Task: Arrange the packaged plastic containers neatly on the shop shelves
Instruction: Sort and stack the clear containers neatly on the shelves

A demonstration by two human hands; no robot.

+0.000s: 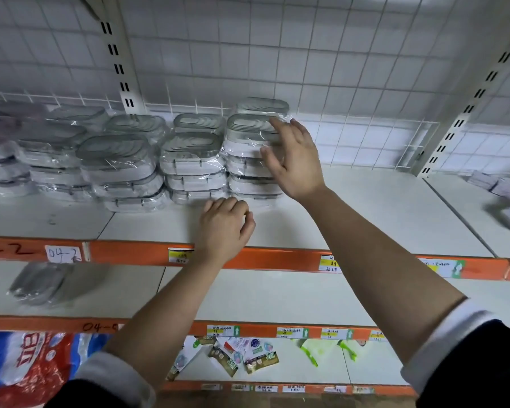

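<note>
The packaged plastic containers (189, 151) stand in stacks along the back of the upper shelf (380, 207), white tubs with grey lids, each sealed in clear film. The rightmost stack (248, 172) is where the work is. Its top container (248, 131) sits just under the person's right hand (292, 160), which is spread wide, fingers straight, touching the stack's right side and gripping nothing. The left hand (224, 228) rests on the shelf at the foot of that stack, fingers loosely curled and holding nothing.

These packs look light and stiff, but the film is probably slick, so a stacked pack may slide off the one below if pushed high up. The better hold is likely on the two short ends, or flat palms squaring the whole stack from the sides.

One more wrapped container (39, 285) lies alone on the lower shelf (277, 293), well apart from the stacks. An orange price rail (277, 259) edges the upper shelf, a wire grid panel (306, 54) backs it, and small sachets (242, 357) lie scattered on the bottom shelf.
</note>
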